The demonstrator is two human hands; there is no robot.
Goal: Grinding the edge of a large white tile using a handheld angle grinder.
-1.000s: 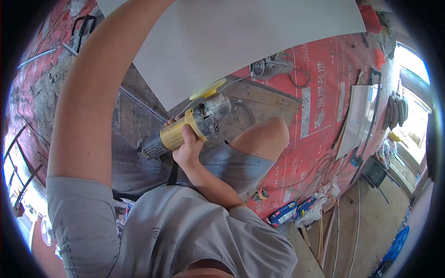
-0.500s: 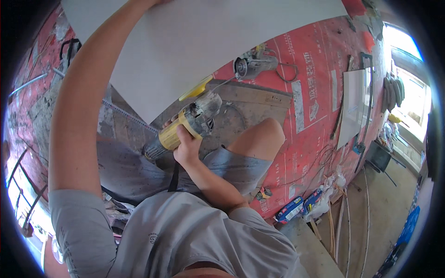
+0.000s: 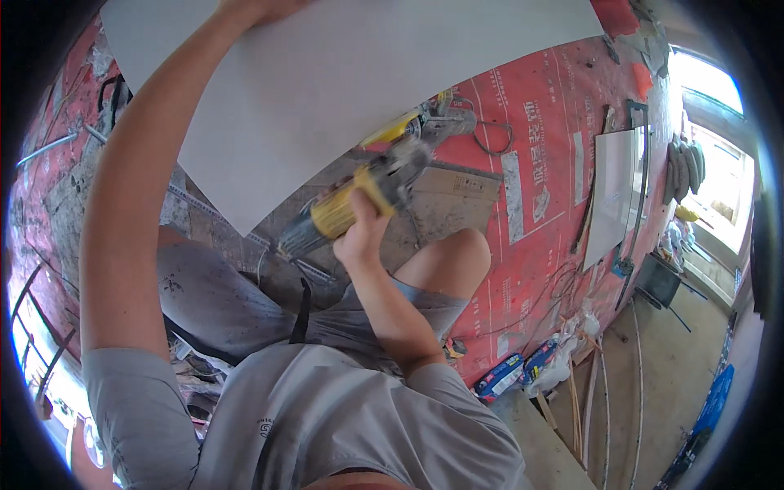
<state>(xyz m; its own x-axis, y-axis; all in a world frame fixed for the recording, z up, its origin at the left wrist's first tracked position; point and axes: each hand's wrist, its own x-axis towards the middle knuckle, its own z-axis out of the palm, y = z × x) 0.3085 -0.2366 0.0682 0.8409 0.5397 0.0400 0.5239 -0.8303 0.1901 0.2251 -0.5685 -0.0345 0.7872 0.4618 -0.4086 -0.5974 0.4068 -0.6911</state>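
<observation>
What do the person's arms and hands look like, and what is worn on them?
Both arms are bare from the short grey sleeves of a T-shirt down. The right hand wears no glove, watch or ring that shows. The left hand is mostly cut off at the top edge.

My right hand is lifting the yellow angle grinder up and rightward toward the edge of the large white tile; its disc end is blurring. My left hand is sliding farther up the tile.
</observation>
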